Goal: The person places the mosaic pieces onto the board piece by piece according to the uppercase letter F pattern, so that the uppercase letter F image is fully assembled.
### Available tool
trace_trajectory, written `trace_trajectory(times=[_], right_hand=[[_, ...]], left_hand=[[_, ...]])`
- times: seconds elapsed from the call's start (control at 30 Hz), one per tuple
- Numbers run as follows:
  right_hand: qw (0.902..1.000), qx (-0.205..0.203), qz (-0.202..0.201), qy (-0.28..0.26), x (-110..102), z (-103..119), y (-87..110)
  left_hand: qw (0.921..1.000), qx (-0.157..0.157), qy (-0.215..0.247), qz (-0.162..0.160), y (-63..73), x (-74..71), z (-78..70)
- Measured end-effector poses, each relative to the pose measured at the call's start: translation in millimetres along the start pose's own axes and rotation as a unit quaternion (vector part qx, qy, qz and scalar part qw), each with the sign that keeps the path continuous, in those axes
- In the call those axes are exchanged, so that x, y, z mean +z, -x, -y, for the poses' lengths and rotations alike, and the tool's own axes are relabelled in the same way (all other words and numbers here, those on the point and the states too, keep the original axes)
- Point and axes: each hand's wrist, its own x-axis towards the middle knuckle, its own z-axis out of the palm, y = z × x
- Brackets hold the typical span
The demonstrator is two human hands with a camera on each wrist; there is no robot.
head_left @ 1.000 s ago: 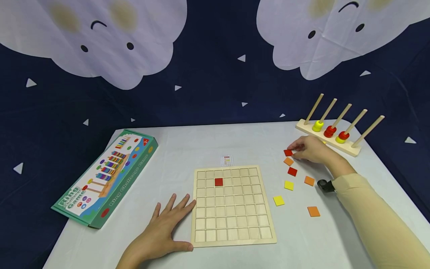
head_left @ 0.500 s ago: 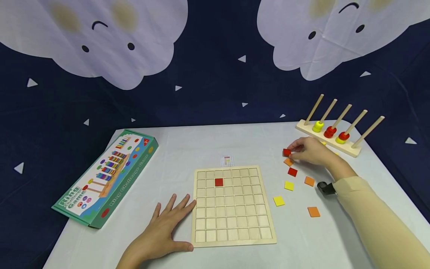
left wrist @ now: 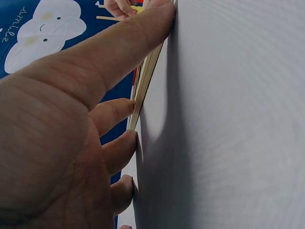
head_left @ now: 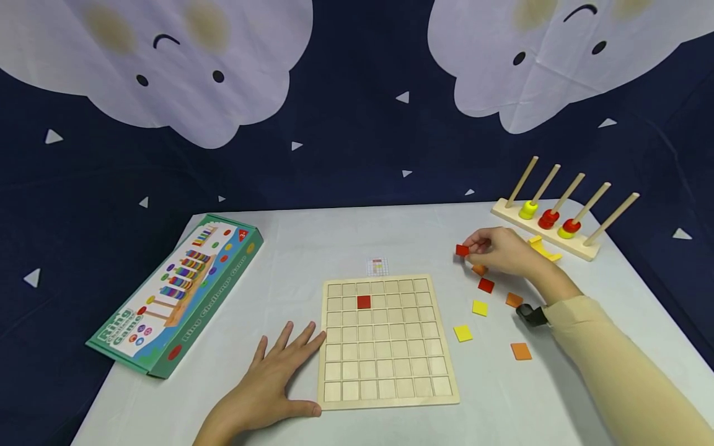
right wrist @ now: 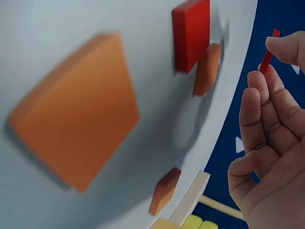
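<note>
My right hand (head_left: pixel 496 251) pinches a red square tile (head_left: pixel 462 250) between thumb and fingertips, just off the table right of the board. The right wrist view shows this red tile (right wrist: pixel 270 51) edge-on. The wooden grid board (head_left: pixel 388 342) has one red tile (head_left: pixel 364 302) in its second row. With fingers spread, my left hand (head_left: pixel 270 381) rests on the table, index finger and thumb touching the board's left edge; the left wrist view shows the thumb (left wrist: pixel 119 52) along that edge. Below the right hand lie an orange tile (head_left: pixel 479 270) and another red tile (head_left: pixel 486 285).
Yellow tiles (head_left: pixel 480 308) and orange tiles (head_left: pixel 521 351) lie right of the board. A peg rack (head_left: pixel 546 228) with red and yellow rings stands at back right, yellow pieces (head_left: pixel 542 249) before it. A small pattern card (head_left: pixel 377 266) lies behind the board; a green game box (head_left: pixel 178 291) lies left.
My right hand has lifted the red tile and carried it a little to the left. More of the yellow pieces by the rack show now. The left hand stays put.
</note>
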Motion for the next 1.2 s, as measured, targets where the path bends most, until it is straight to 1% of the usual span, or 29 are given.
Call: trace_trajectory(times=[0.27, 0.57, 0.77, 0.9, 1.03, 1.2], right_hand=[[0.9996, -0.021, 0.011, 0.017, 9, 10, 1.2], [0.9976, -0.062, 0.012, 0.028, 25, 26, 3.2], [0.9959, -0.084, 0.012, 0.030, 35, 43, 6.3], [0.9949, -0.096, 0.020, 0.023, 44, 56, 8.9], [0.9925, -0.117, 0.028, 0.021, 52, 67, 11.2], [0.9892, -0.142, 0.023, 0.028, 63, 79, 13.0]], left_hand=[[1.0000, 0.002, 0.001, 0.001, -0.1, 0.4, 1.2], [1.0000, 0.001, 0.000, 0.001, -0.3, 0.8, 1.7], [1.0000, -0.001, 0.002, 0.002, -0.2, 0.7, 1.7], [1.0000, -0.001, 0.002, 0.003, 0.6, 0.6, 2.0], [1.0000, 0.001, 0.001, 0.003, 1.0, 0.1, 2.1], [1.0000, 0.004, -0.001, 0.003, 0.9, -0.5, 2.1]])
